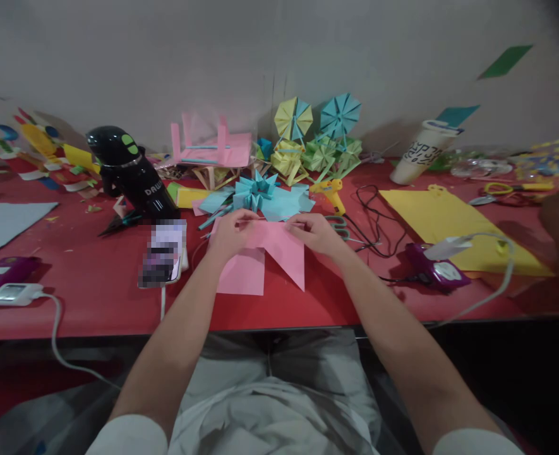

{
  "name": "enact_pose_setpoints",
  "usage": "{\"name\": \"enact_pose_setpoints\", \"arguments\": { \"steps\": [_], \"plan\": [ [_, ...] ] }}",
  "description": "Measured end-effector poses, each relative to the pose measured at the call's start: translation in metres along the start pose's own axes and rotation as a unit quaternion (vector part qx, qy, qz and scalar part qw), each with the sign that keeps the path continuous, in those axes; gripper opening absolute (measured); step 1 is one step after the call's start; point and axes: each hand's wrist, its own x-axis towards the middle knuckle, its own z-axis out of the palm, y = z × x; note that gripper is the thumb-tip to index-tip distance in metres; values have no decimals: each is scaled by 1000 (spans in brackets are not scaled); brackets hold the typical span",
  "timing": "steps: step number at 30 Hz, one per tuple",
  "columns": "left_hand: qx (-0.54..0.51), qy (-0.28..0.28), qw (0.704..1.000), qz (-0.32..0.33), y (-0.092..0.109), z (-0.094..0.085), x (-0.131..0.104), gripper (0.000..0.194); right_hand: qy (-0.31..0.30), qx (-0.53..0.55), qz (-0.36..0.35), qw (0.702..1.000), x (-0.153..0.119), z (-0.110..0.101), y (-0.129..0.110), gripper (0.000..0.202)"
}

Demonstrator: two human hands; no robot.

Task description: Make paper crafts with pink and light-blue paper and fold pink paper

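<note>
A sheet of pink paper (286,253) is held up between my two hands, its lower right corner pointing down. My left hand (234,232) pinches its upper left side, fingers closed. On the upper right edge, my right hand (310,229) also pinches the paper with thumb and fingers. Beneath lies another pink sheet (241,278), flat on the red table, partly covered by the held one and my left hand. Just beyond my hands sit folded blue paper pieces (258,193). Scissors with green-grey handles (340,226) lie partly hidden beside my right hand.
A yellow glue gun (330,193) with a black cord lies behind my right hand. A phone (165,253) and a black bottle (132,174) stand left. Yellow paper (459,227), a purple power strip (435,268) and a paper cup (424,151) are right. Another person's hand shows at far right.
</note>
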Motion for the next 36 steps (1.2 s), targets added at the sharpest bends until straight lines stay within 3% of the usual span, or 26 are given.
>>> {"name": "enact_pose_setpoints", "arguments": {
  "steps": [5,12,20,28,32,36],
  "plan": [
    [16,-43,997,61,7,5,-2,9,-24,-27,-32,999,0,7,-7,26],
    [38,-67,997,8,7,6,-4,3,-9,-61,-36,997,0,10,-7,28],
    [99,-53,994,9,0,-5,-3,6,39,-46,-38,997,-3,-2,0,22],
    [135,1,990,-36,-11,-19,0,5,103,-27,-18,994,-5,-22,6,22],
    [19,-4,998,-63,-5,-17,1,8,183,35,-2,982,-1,-25,7,24],
    [-213,-94,960,-156,10,-3,-3,27,141,164,52,975,4,-10,8,32]
  ]
}}
